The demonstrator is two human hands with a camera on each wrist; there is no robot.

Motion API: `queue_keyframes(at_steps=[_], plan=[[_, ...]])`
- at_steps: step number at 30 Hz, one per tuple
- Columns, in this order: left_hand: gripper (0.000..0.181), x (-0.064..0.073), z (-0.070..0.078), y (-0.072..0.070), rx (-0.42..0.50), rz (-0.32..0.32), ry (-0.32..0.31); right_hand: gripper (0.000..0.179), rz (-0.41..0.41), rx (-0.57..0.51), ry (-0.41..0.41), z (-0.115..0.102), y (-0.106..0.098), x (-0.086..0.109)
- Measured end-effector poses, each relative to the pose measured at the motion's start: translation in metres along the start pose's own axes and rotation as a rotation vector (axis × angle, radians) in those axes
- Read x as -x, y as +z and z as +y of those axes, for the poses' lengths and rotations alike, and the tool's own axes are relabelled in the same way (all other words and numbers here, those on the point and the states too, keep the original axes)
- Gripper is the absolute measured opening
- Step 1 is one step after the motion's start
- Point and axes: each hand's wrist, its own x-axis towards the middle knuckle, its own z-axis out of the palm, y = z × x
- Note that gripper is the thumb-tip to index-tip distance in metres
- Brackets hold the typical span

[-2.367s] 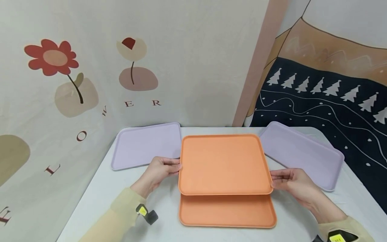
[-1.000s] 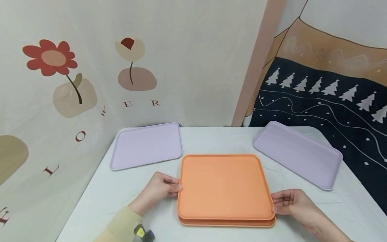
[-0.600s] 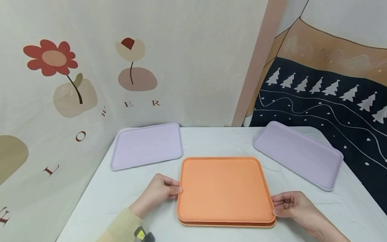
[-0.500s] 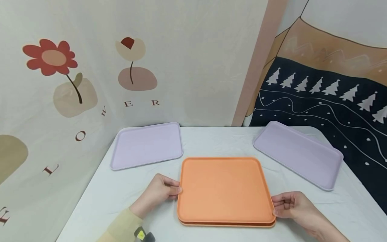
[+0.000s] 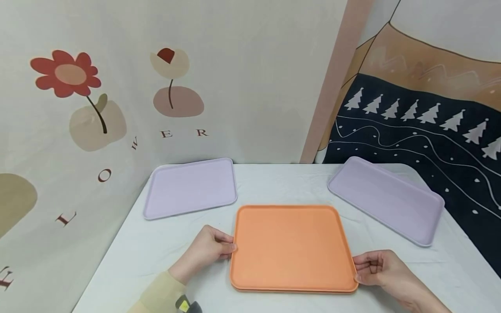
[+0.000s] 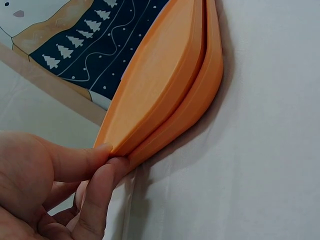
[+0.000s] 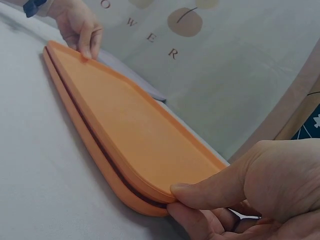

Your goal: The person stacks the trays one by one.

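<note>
Two orange rectangular trays lie one over the other at the front middle of the table. The upper orange tray (image 5: 293,248) covers nearly all of the lower orange tray (image 7: 95,145), whose edge shows below a thin dark gap in both wrist views. My left hand (image 5: 207,248) pinches the upper tray's left rim, thumb on top and fingers beneath. On the opposite side, my right hand (image 5: 381,271) pinches the right rim the same way. In the left wrist view the thumb (image 6: 80,162) presses on the rim near a rounded corner.
A lilac tray (image 5: 192,189) lies at the back left of the white-covered table (image 5: 274,182). Another lilac tray (image 5: 387,200) sits slanted at the back right. Behind the table hangs a printed cloth (image 5: 250,87) with flowers and letters.
Held by both hands, the upper orange tray has come toward me and down over the lower one, from well behind it to nearly lined up. The lilac trays have stayed put.
</note>
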Motion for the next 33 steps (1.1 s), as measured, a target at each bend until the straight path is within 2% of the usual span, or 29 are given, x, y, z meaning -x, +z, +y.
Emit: queue_keyframes(at_steps=[20, 33], plan=[[0.015, 0.0024, -0.0006, -0.0003, -0.054, -0.010, 0.037, 0.045, 0.039, 0.047, 0.023, -0.0005, 0.0038, 0.0002], [0.018, 0.0024, -0.0061, 0.0000, -0.021, -0.018, 0.070, 0.042, 0.089, 0.091, 0.057, 0.0006, 0.0046, 0.0003]])
